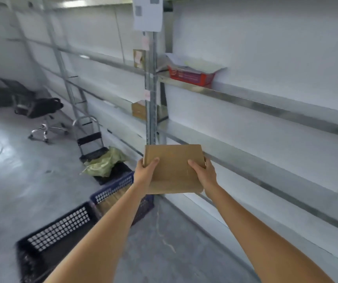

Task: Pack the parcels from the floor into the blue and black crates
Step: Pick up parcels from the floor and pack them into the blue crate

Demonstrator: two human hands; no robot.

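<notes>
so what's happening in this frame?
A person holds a flat cardboard parcel in the air with both hands, left hand and right hand gripping its sides, in front of metal shelving. A blue crate and a black crate sit on the floor below left. The parcel isn't in either yet.

A flat cardboard parcel (173, 168) is held out in the air by both hands — the left hand (146, 172) grips its left edge and the right hand (203, 172) its right edge, thumbs on top. Below and left of the parcel a blue crate (113, 190) sits on the concrete floor (41, 180) with a black crate (58, 231) just beside it, nearer the camera. Left of the parcel, further off, stand a folded hand trolley (89, 137) and an office chair (41, 113) — metal shelving (266, 107) runs behind and to the right of it, carrying a red box (190, 75).
</notes>
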